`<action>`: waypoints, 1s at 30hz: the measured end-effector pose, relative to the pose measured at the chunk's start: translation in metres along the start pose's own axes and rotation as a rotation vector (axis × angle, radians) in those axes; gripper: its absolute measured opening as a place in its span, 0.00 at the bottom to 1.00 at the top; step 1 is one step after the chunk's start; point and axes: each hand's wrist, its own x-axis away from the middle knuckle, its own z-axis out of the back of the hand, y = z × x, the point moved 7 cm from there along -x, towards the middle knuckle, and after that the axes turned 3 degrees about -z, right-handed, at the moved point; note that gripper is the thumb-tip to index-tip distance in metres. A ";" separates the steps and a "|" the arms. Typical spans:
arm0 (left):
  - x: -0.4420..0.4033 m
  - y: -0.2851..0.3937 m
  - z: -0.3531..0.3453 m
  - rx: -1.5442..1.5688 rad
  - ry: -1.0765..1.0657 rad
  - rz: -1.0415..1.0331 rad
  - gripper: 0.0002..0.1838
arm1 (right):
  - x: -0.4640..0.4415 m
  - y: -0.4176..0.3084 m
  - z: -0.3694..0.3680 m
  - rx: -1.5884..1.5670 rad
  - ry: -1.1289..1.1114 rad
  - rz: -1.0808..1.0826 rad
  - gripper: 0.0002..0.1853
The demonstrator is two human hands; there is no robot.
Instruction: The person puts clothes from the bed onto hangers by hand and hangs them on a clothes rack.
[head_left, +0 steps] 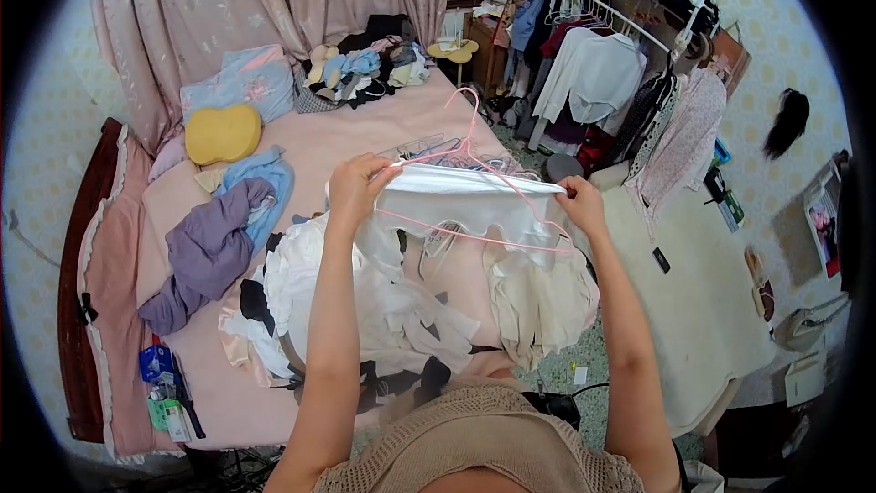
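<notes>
My left hand (358,184) and my right hand (581,204) are closed on opposite ends of a white garment (465,181), stretching its top edge between them. The cloth is thin and hangs down from that edge; its exact kind I cannot make out. A pink clothes hanger (470,128) is at the garment, hook upward, with its lower bar across the front of the cloth. Whether my fingers also grip the hanger is unclear. Beneath my hands lie white clothes (301,278) and a cream garment (538,297) on the bed (356,141).
More hangers (429,148) lie on the bed beyond the garment. Left are a purple garment (219,228) and a yellow cushion (223,134). A clothes pile (365,64) sits at the back. A loaded clothes rack (630,23) stands back right, beyond a cream-covered surface (684,310).
</notes>
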 end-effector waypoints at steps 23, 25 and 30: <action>0.005 -0.027 0.014 -0.076 0.116 0.095 0.10 | 0.007 0.046 0.001 0.112 0.029 -0.207 0.07; 0.004 -0.025 0.013 -0.074 0.110 0.030 0.09 | 0.007 0.046 -0.010 -0.172 -0.105 -0.200 0.08; 0.007 -0.021 -0.001 -0.140 0.079 -0.019 0.09 | 0.006 0.007 -0.018 -0.476 -0.236 -0.275 0.13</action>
